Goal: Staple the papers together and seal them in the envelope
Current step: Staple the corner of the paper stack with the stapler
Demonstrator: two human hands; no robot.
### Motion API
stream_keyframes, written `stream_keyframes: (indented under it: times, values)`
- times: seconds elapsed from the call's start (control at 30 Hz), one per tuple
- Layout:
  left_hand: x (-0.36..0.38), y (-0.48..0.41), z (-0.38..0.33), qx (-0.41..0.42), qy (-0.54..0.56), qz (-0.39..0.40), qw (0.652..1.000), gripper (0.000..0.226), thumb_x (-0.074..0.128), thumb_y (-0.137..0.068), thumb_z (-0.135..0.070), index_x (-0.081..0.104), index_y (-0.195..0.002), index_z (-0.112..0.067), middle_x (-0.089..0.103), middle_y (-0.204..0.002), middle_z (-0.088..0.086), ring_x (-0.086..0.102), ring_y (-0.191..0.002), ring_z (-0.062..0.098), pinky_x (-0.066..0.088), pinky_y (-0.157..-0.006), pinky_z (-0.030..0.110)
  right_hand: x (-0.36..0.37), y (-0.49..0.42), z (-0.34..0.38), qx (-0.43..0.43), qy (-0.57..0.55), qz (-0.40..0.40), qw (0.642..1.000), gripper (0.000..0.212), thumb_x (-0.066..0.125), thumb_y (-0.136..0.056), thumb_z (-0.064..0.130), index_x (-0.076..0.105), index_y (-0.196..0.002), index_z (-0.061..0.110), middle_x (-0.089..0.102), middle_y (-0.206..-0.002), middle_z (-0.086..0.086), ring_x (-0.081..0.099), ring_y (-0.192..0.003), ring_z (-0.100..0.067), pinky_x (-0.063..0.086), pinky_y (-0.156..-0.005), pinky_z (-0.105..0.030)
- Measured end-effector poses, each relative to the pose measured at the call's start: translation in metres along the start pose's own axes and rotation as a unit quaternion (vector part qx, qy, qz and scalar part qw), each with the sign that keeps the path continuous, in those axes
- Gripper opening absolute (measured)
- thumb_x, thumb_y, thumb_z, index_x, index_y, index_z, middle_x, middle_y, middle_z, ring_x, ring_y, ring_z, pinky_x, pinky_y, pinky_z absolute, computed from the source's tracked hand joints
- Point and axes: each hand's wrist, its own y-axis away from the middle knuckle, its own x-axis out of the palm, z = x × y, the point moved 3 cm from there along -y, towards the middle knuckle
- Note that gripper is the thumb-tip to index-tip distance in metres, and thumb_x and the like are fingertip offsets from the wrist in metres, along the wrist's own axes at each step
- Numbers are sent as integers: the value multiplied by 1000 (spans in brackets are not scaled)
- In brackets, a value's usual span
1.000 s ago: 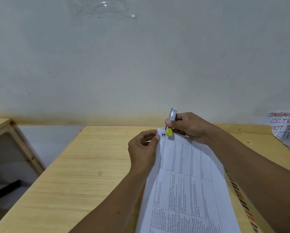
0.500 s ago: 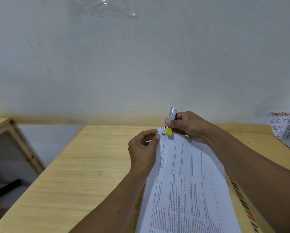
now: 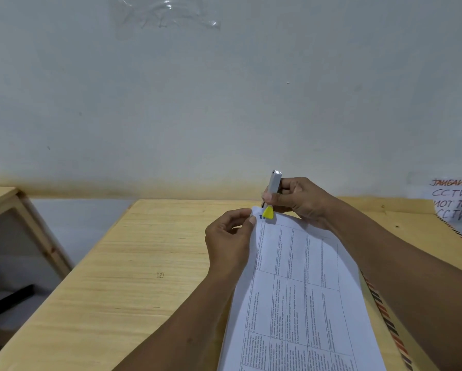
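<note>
Hardly anything had moved since a second before: only the silver top of the stapler [image 3: 274,183] stood a tiny bit higher. The stapler stood almost straight up, silver end up and yellow end down, and the yellow end sat on the far left corner of the papers [image 3: 299,290]. The right hand [image 3: 302,202] had its fingers curled round the stapler and hid its middle. The left hand [image 3: 229,236] pinched that same corner with thumb and finger.

The papers lay long-ways, running away from the person, over the wooden table [image 3: 117,290]. Their near end was cut off at the bottom, and the print was too small to read.

An envelope [image 3: 385,317] lay under the papers and the right arm; only its striped edge showed. A handwritten note [image 3: 451,202] on the wall was cut off at the right.
</note>
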Motion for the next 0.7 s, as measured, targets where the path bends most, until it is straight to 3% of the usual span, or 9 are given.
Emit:
stream_keyframes:
  times: [0.13, 0.27, 0.37, 0.53, 0.6, 0.7]
  values:
    - [-3, -2, 3, 2, -17, -22, 1000, 14, 77, -86, -12, 78, -92, -25, 78, -88, -5, 73, -89, 11, 57, -72, 24, 2, 2, 9, -14, 82, -44, 996, 32, 75, -87, 32, 72, -106, 6, 77, -93, -9, 71, -73, -11, 50, -77, -29]
    - [-12, -9, 7, 1, -59, -72, 996, 14, 75, -87, -15, 75, -91, -28, 76, -84, -5, 69, -81, 8, 47, -66, 21, -6, -2, 14, -66, 183, -118, 974, 28, 78, -82, 42, 68, -89, 16, 71, -80, -6, 72, -75, -19, 51, -75, -35]
    - [-24, -17, 15, -16, -119, -82, 989, 12, 75, -87, -15, 72, -84, -26, 74, -83, -8, 69, -84, 6, 46, -64, 21, -5, -1, 10, -51, 280, -83, 955, 26, 79, -79, 48, 69, -88, 25, 66, -77, -1, 63, -72, -17, 44, -67, -30]
    - [-36, -28, 24, -7, -226, -35, 974, 7, 74, -89, -12, 76, -89, -18, 73, -84, -10, 66, -83, -1, 44, -62, 0, 12, 5, -10, -20, 405, 24, 914, 31, 76, -81, 50, 71, -103, 29, 67, -86, 1, 61, -77, -18, 46, -67, -30]
    - [-35, -31, 25, 9, -270, -4, 963, 8, 72, -90, -14, 78, -92, -18, 73, -84, -12, 67, -83, 1, 47, -70, 6, 17, 6, -19, -13, 439, 57, 897, 32, 74, -83, 48, 71, -107, 27, 64, -97, 2, 60, -88, -21, 50, -79, -37]
    - [-34, -35, 26, 33, -339, 41, 939, 13, 69, -92, -16, 79, -100, -18, 76, -92, -8, 69, -87, 8, 54, -85, 25, 23, 9, -28, -8, 475, 78, 877, 34, 74, -85, 43, 68, -114, 27, 60, -108, 5, 57, -100, -20, 50, -89, -40]
